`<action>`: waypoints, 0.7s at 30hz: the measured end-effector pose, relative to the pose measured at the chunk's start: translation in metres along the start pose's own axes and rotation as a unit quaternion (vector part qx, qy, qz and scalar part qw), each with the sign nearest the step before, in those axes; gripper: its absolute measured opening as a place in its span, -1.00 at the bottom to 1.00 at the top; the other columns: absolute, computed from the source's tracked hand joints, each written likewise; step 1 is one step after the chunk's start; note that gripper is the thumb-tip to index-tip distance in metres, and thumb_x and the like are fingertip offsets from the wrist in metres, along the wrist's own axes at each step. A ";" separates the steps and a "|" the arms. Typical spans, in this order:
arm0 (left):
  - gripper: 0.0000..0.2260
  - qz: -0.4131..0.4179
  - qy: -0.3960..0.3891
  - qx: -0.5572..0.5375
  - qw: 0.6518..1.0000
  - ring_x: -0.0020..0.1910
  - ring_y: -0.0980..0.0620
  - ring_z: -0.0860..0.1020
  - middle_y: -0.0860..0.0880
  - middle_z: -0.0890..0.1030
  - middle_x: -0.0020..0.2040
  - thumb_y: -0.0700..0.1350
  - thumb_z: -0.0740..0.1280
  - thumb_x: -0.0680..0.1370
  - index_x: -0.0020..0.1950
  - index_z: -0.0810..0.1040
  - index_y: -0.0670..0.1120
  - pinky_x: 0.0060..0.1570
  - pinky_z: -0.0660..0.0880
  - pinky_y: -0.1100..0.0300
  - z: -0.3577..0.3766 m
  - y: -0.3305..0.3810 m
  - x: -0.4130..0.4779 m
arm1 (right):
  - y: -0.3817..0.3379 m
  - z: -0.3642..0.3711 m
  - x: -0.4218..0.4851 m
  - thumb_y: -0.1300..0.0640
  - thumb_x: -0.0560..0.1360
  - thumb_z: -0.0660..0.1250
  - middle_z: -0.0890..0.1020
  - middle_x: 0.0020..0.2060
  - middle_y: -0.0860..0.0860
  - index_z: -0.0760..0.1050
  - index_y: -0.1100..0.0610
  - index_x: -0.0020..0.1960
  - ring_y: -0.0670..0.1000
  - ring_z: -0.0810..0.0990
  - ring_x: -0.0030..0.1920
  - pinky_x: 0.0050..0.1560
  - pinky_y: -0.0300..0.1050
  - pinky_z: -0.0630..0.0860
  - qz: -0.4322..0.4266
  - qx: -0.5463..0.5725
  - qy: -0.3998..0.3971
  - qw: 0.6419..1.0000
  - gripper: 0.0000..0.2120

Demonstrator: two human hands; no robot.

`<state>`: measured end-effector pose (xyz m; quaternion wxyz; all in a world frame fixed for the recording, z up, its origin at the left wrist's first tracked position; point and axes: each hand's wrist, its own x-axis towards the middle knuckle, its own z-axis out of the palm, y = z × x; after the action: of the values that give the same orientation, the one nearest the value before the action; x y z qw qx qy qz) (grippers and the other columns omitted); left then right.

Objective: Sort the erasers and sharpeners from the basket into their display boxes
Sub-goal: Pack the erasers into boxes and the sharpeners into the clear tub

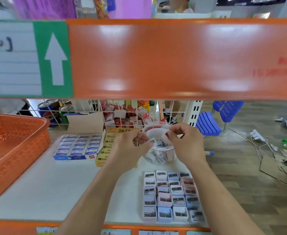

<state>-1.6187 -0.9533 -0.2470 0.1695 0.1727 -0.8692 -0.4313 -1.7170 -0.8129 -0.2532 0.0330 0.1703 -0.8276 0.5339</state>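
Overhead: upper shelf beam (173, 58) caps the bay. Left: orange basket (12, 150). Bare shelf top (54, 184) open between it and the sharpener rows (171, 195) at right front. Rear: blue eraser box (78, 146), yellow eraser box (108, 147), clear jar (161, 156) side by side, wire grid (88, 114) behind. Left hand (132, 143) and right hand (186, 143), each pinching a sharpener (165, 135), block the jar mouth.

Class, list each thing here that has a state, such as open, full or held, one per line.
Jar, open, partly filled.
Blue eraser box, open, full.
Yellow eraser box, open, partly hidden.
Basket, upright, looks empty.
Left hand, pinching a small white piece.
Right hand, pinching a sharpener above jar.
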 end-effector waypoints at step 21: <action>-0.89 0.041 0.013 0.129 0.991 -0.20 0.19 0.43 0.11 0.50 -0.15 0.06 0.34 0.53 -0.12 0.53 0.04 -0.26 0.30 0.31 0.019 0.011 0.020 | 0.022 -0.032 -0.005 0.26 0.47 0.35 0.45 -0.50 -0.10 0.55 0.05 -0.26 -0.17 0.34 -0.50 -0.43 -0.32 0.31 -0.006 -0.007 -0.103 0.995 -0.83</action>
<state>-1.6463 -0.9426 -0.2467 0.1746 0.1631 -0.9216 -0.3059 -1.7230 -0.7746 -0.2601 -0.0481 0.2297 -0.8293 0.5071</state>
